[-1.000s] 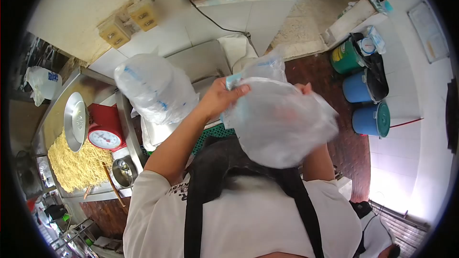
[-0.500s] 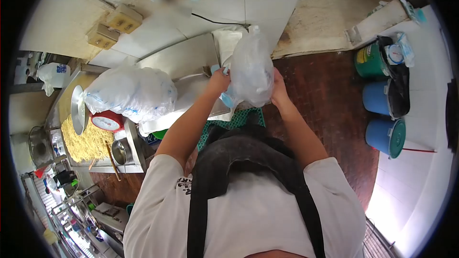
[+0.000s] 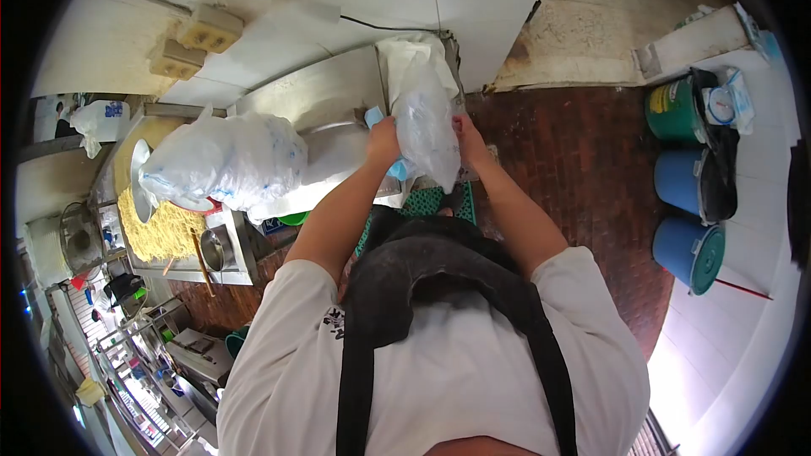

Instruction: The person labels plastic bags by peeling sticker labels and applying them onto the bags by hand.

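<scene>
A clear, filled plastic bag (image 3: 427, 131) hangs upright between my hands, in front of a white cloth or sack (image 3: 414, 49). My left hand (image 3: 383, 142) is closed at the bag's left side, with a light blue piece (image 3: 373, 116) showing beside it. On the right edge of the bag, my right hand (image 3: 470, 140) has its fingers closed against the plastic. Larger clear bags with blue print (image 3: 245, 160) lie to the left on the steel counter (image 3: 329, 139).
Yellow noodles (image 3: 160, 224), a metal bowl (image 3: 217, 247) and a mostly hidden red scale (image 3: 207, 205) are at the left. Blue bins (image 3: 676, 181) and a green bin (image 3: 667, 110) line the right wall. Below the bag is a green mat (image 3: 422, 201).
The bag went from tilted and wide in front of me to upright and narrower near the counter. Both hands moved forward with it. The view shifted, and the larger bags now cover most of the scale.
</scene>
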Available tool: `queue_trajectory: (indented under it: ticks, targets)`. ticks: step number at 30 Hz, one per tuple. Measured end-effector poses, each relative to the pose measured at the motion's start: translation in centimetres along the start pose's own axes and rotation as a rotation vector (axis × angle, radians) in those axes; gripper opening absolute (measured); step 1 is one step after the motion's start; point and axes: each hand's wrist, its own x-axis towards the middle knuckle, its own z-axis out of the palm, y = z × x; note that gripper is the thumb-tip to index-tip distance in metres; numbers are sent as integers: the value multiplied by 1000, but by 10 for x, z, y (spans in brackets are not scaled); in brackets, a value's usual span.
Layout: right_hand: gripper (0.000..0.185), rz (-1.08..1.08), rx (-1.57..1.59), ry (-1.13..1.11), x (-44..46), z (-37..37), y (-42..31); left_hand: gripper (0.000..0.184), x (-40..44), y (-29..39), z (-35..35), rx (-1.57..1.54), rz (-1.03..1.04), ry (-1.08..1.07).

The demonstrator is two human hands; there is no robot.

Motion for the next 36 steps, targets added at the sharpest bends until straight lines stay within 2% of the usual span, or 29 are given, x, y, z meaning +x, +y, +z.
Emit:
queue_trajectory:
  ticks: [1,4,7,10,13,14,16,19,20,23,25,26,29,31,34,36]
  targets:
    - [31,59,-7,-17,5,-7,-12,26,5,-3,-3,3,0,-3]
    - [42,-97,-116,119,-22,-42,-60,29,-16,15,-37,-134,-204,108]
    - [58,-159,76,-204,-56,-69,-135,44,-68,56,-103,-740,-358,6]
    - [74,-420,-39,-187,-61,-45,-127,68,-99,57,-80,-721,24,-112]
    - [83,-308,106,-293,-50,-35,-106,82,-86,64,-60,-855,-174,-299]
    - [82,-228,194,-299,-46,-28,-92,46,-85,72,-60,-930,-258,-280]
    - [81,-76,364,-301,-30,-16,-68,44,-78,78,-62,-904,-199,-254]
    - [79,-101,449,-348,-26,-18,-71,45,-73,71,-58,-896,-208,-296]
    - [76,-37,423,-384,-19,-18,-69,47,-70,65,-56,-898,-226,-320]
    - [65,153,438,-442,-8,-30,-50,65,-58,32,-31,-1073,-243,-305]
    - [60,261,566,-420,-9,-54,-72,55,-70,32,-55,-1110,-217,-165]
    - [59,228,518,-352,-11,-67,-83,52,-79,33,-72,-1126,-208,-95]
    - [54,56,258,-113,-25,-96,-146,50,-107,20,-126,-1559,-182,-180]
    - [44,-249,152,87,-33,-104,-179,48,-132,40,-174,-1563,-146,-136]
    - [32,-443,168,202,-80,-82,-295,50,-153,45,-212,-1651,19,-64]
    - [21,-632,-2,86,-103,-48,-328,49,-165,50,-234,-1750,141,-65]
